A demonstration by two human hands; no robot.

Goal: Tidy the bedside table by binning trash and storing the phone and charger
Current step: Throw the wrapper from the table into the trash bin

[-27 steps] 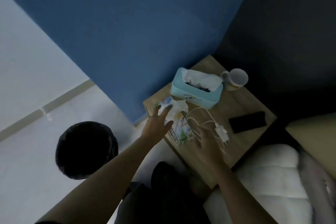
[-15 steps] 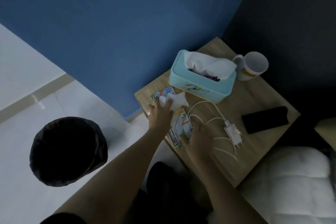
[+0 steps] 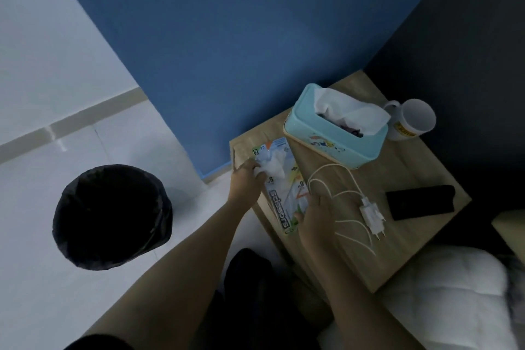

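On the wooden bedside table [image 3: 403, 247] lies an empty scissors package [image 3: 281, 202] with a crumpled white tissue [image 3: 274, 165] on top of it. My left hand [image 3: 247, 182] pinches the tissue at the table's left corner. My right hand [image 3: 315, 216] rests on the package's near end, thumb at its edge. A white charger [image 3: 372, 216] with its looped cable [image 3: 332, 182] lies just right of that hand. The black phone [image 3: 420, 206] sits further right. A black-lined bin [image 3: 110, 216] stands on the floor to the left.
A light-blue tissue box [image 3: 326, 139] and a white mug [image 3: 412, 119] stand at the back of the table. A blue wall runs behind. White bedding [image 3: 443, 298] lies at the lower right, and my dark-clothed leg [image 3: 250, 293] is below the table's front edge.
My left hand has closed its fingers on the tissue. My right hand has shifted left from the charger cable onto the near end of the package. The view has moved closer.
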